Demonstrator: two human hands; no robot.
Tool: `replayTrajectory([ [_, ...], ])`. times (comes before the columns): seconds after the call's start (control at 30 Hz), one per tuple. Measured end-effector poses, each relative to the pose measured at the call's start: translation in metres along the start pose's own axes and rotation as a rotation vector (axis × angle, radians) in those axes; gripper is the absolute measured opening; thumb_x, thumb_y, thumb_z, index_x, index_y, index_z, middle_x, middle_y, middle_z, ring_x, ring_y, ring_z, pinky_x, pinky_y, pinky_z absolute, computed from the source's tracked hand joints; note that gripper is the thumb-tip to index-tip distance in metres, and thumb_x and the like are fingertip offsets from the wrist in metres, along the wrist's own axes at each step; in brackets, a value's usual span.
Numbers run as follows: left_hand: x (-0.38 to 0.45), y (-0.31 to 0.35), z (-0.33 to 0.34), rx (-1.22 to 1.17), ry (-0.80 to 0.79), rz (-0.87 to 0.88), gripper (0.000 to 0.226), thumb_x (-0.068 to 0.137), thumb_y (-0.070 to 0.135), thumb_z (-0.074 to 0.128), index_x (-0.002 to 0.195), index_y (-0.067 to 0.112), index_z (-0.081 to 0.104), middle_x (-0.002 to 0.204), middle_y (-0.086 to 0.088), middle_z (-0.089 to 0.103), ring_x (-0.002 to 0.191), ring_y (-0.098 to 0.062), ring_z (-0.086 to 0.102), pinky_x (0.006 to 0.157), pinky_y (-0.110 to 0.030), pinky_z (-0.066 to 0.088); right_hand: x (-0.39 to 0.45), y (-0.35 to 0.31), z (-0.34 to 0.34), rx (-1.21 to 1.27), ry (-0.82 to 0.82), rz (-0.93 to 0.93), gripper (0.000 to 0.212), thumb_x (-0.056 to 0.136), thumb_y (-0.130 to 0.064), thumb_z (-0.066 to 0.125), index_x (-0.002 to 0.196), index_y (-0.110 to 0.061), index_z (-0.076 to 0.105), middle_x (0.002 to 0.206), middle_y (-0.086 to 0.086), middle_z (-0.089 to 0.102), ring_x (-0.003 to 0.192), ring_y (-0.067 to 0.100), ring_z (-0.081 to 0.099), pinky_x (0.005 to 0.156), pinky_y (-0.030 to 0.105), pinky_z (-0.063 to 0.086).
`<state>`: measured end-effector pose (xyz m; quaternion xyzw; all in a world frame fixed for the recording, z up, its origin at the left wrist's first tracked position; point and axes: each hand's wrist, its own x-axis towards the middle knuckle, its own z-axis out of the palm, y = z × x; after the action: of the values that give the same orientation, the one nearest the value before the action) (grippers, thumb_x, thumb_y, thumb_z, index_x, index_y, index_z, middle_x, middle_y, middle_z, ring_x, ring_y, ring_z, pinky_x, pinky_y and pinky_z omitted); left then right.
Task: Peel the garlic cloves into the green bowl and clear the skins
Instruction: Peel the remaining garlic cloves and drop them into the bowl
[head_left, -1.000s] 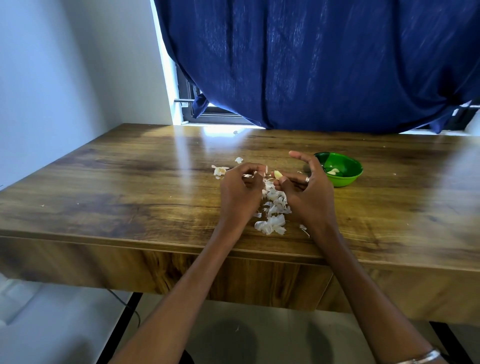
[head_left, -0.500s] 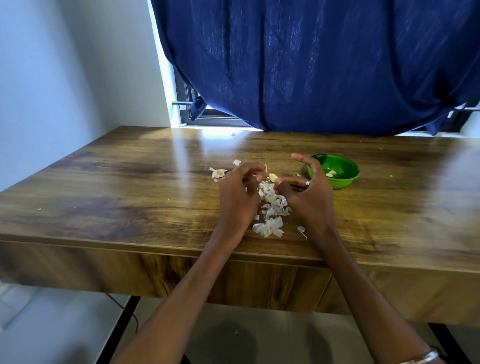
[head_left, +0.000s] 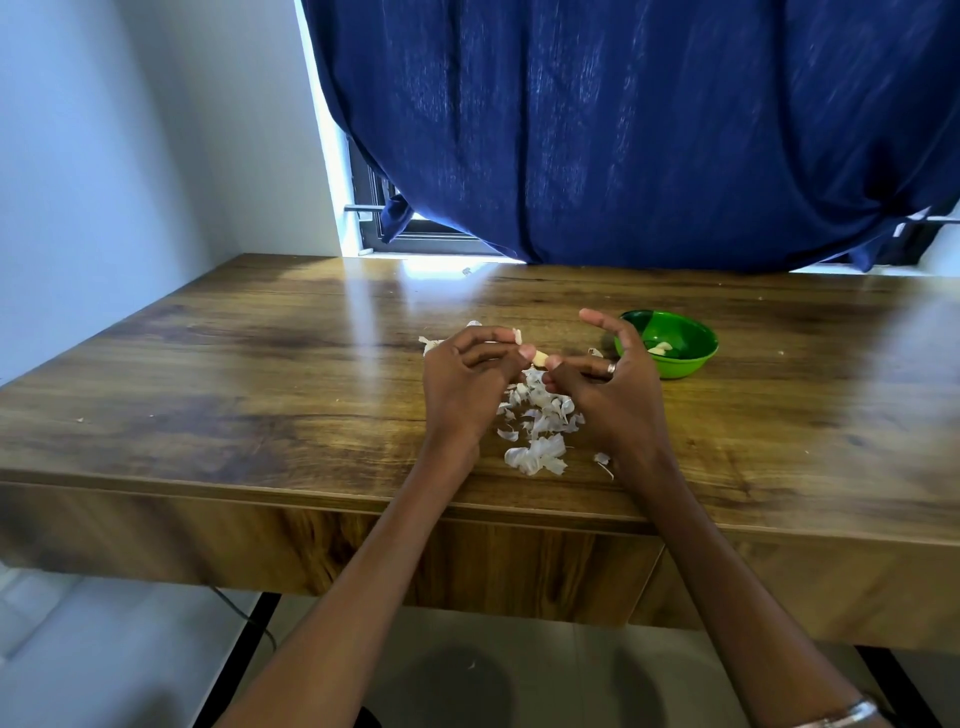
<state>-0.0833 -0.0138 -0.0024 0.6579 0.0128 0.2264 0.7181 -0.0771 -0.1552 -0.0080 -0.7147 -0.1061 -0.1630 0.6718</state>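
Note:
Both hands hover over the wooden table (head_left: 260, 395) near its front edge. A pale garlic clove (head_left: 541, 357) sits between them, pinched by the fingertips of my left hand (head_left: 467, 387) and by the thumb and a finger of my right hand (head_left: 610, 387). A flake of skin (head_left: 517, 336) sticks up by my left fingertips. Under the hands lies a pile of white garlic skins (head_left: 540, 426). The green bowl (head_left: 685, 358) stands just right of my right hand and holds a few peeled cloves (head_left: 658, 348).
More loose skins (head_left: 428, 343) lie left of my left hand, and a small scrap (head_left: 602, 460) lies near the table's front edge. A dark blue curtain (head_left: 623, 130) hangs over the window behind the table. A white wall stands on the left.
The hands stay over the skin pile, still working the clove. My right hand's index finger has spread up further, and the view has shifted slightly.

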Motion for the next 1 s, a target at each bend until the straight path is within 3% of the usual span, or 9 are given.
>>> replayTrajectory([
  [0.2,0.000,-0.001,0.000,0.002,0.004,-0.011,0.015,0.078,0.005,0.084,0.089,0.007,0.075,0.081,-0.009,0.077,0.076,-0.024,0.076,0.071,-0.036,0.062,-0.001,-0.004,0.000,0.022,-0.060,0.035,0.050,0.093,-0.012,0.073,0.137,-0.022,0.051,0.092,0.008,0.079,0.085,0.015,0.077,0.082,0.033,0.063],
  [0.3,-0.001,-0.002,0.002,0.018,-0.001,0.011,0.011,0.081,0.005,0.082,0.089,0.007,0.075,0.080,-0.009,0.077,0.073,-0.023,0.076,0.067,-0.032,0.062,-0.001,-0.002,0.000,-0.052,-0.036,0.019,0.057,0.085,-0.014,0.081,0.134,-0.022,0.053,0.089,0.003,0.079,0.082,0.013,0.077,0.080,0.033,0.062],
  [0.4,-0.001,-0.006,0.001,0.132,0.024,0.092,0.003,0.090,0.011,0.075,0.092,0.009,0.075,0.077,-0.005,0.076,0.068,-0.015,0.075,0.064,-0.024,0.060,-0.001,-0.003,-0.002,-0.016,0.002,0.025,0.050,0.088,-0.008,0.077,0.130,-0.024,0.054,0.089,0.003,0.079,0.082,0.013,0.077,0.080,0.032,0.062],
  [0.5,-0.004,-0.009,0.002,0.453,0.079,0.326,0.029,0.102,0.026,0.058,0.087,0.009,0.076,0.073,0.004,0.073,0.063,-0.005,0.068,0.062,-0.014,0.050,-0.001,-0.005,-0.002,0.075,-0.001,0.063,0.045,0.093,-0.001,0.070,0.129,-0.024,0.055,0.093,0.006,0.078,0.084,0.014,0.077,0.079,0.030,0.063],
  [0.6,-0.007,-0.010,0.005,0.600,0.129,0.393,0.044,0.104,0.034,0.051,0.077,0.008,0.072,0.065,0.004,0.067,0.055,-0.006,0.059,0.056,-0.013,0.037,0.000,-0.006,-0.002,0.120,0.000,0.100,0.043,0.094,0.000,0.067,0.128,-0.023,0.056,0.095,0.007,0.078,0.085,0.016,0.077,0.079,0.031,0.063],
  [0.73,-0.005,-0.013,0.002,0.685,0.066,0.363,0.015,0.091,0.022,0.074,0.094,0.007,0.077,0.086,-0.003,0.074,0.073,-0.009,0.063,0.070,-0.024,0.048,0.002,-0.003,-0.004,0.145,0.020,0.125,0.040,0.093,-0.003,0.070,0.125,-0.025,0.061,0.095,0.006,0.079,0.089,0.016,0.077,0.081,0.033,0.062],
  [0.83,-0.005,-0.012,0.003,0.732,0.060,0.353,0.031,0.078,0.000,0.080,0.105,0.013,0.074,0.106,0.000,0.069,0.093,-0.011,0.060,0.076,-0.018,0.042,0.004,-0.003,-0.006,0.171,0.039,0.147,0.044,0.090,-0.004,0.073,0.128,-0.024,0.061,0.098,0.001,0.079,0.094,0.012,0.075,0.081,0.030,0.060],
  [0.9,-0.006,-0.010,0.003,0.686,0.070,0.425,0.040,0.073,-0.018,0.067,0.098,0.012,0.076,0.102,-0.002,0.072,0.089,-0.013,0.064,0.074,-0.019,0.048,0.005,-0.003,-0.006,0.258,0.036,0.188,0.044,0.090,-0.001,0.071,0.129,-0.021,0.061,0.097,0.002,0.079,0.093,0.015,0.075,0.081,0.031,0.060],
  [1.0,-0.007,-0.012,0.000,0.594,0.058,0.468,0.039,0.071,-0.017,0.054,0.075,0.013,0.078,0.073,0.003,0.072,0.066,-0.005,0.064,0.065,-0.028,0.053,0.007,-0.003,-0.006,0.397,0.026,0.253,0.041,0.093,0.003,0.066,0.129,-0.015,0.061,0.092,0.007,0.079,0.086,0.015,0.074,0.078,0.026,0.059],
])
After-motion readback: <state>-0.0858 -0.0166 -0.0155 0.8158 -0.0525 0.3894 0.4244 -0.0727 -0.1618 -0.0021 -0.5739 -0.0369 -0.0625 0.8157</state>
